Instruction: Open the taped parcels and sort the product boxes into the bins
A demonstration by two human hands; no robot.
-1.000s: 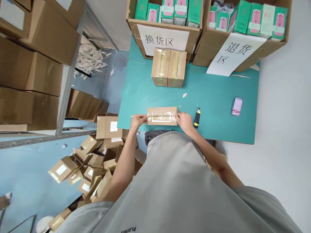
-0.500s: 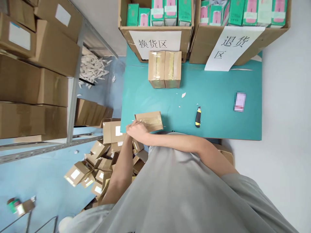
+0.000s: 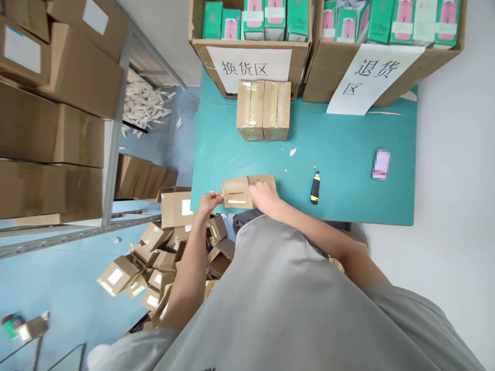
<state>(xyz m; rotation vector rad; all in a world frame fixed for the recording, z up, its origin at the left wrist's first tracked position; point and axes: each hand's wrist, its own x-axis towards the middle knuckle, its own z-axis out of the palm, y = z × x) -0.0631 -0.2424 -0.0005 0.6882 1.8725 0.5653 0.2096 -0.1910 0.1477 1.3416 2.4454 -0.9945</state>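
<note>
A small cardboard box point(image 3: 235, 186) lies at the near left edge of the teal table, a flap spread out to its right. A strip of clear tape shines on it. My left hand point(image 3: 211, 201) pinches the box at its left end. My right hand point(image 3: 265, 198) is closed over the right part, its curled fingers gripping the cardboard by the flap; its fingertips are partly hidden. To the right lies a black and yellow utility knife point(image 3: 315, 187), apart from both hands.
Two taped boxes point(image 3: 263, 111) stand side by side at the back, before two large cartons point(image 3: 247, 49) of green packages with paper signs. A blurred-out phone-like item point(image 3: 381, 164) lies at right. Discarded boxes point(image 3: 157, 257) heap on the floor left; shelves point(image 3: 110, 175) hold cartons.
My hands were together at the box's left end; my right hand has moved right across it. The box has shifted slightly right, and a flap now spreads out.
</note>
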